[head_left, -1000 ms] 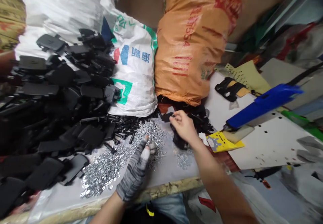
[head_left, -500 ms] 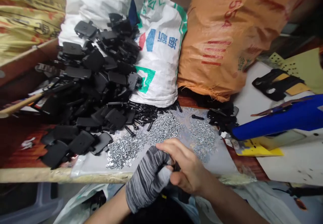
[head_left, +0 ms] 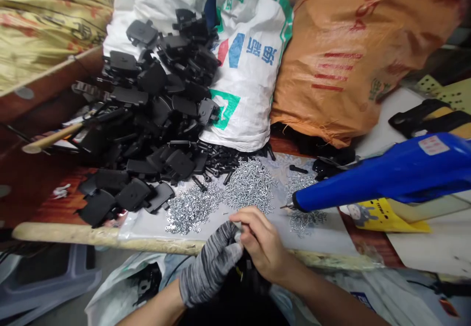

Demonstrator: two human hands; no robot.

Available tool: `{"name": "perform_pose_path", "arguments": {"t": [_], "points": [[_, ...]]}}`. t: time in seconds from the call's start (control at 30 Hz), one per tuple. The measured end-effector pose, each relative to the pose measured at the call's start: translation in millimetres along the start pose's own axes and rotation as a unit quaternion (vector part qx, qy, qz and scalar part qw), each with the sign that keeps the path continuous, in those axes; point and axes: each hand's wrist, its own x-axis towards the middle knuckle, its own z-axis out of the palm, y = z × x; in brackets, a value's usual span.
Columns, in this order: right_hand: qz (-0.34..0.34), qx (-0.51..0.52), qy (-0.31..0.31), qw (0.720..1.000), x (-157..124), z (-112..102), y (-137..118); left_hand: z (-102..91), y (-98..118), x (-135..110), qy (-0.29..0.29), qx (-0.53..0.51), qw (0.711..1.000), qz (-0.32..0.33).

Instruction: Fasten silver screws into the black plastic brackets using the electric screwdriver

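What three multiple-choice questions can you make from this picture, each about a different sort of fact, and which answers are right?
1. Where is the tip of the blue electric screwdriver?
A. In the heap of black plastic parts
B. At the right-hand pile of silver screws
C. On the yellow card

2. What colour is the woven sack to the right of the white woven sack?
A. Orange
B. Green
C. Blue

3. How are the hands?
A. Both bare
B. Both gloved
C. Left hand gloved, right hand bare

Answers:
1. B, because the metal tip reaches that pile.
2. A, because its fabric shows orange under the red printing.
3. C, because a grey striped glove covers the left hand, while the right hand shows bare skin.
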Motion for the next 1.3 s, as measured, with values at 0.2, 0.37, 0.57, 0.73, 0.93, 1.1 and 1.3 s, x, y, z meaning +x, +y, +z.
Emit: {"name": "perform_pose_path", "arguments": {"t": [0.2,0.37,0.57,0.73,0.93,1.1,1.3], "points": [[0.045,-0.112,-0.029,0.992,28.5,6.8,43.4,-36.3,27.5,-11.8,-0.079,0.097,0.992,-0.01],[0.048,-0.302,-0.087,0.948,38.2,24.6,63.6,-52.0,36.7,-19.2,-0.095,0.137,0.986,0.016],[-0.014,-0.259,-0.13,0.957,36.2,22.9,56.7,-53.9,31.7,-19.6,0.089,0.205,0.974,0.046],[-0.022,-0.271,-0.164,0.948,36.0,26.4,57.8,-61.0,31.1,-16.5,0.155,0.321,0.932,0.071],[0.023,-0.118,-0.039,0.992,37.8,14.6,47.2,-65.4,30.1,-12.4,0.166,0.311,0.933,0.078],[-0.016,0.046,0.047,0.998,40.3,-1.9,10.8,-51.0,24.6,-1.0,0.147,0.14,0.976,0.075],[-0.084,-0.119,0.169,0.975,32.3,8.2,0.5,-29.1,24.1,9.0,0.142,0.105,0.982,0.069]]}}
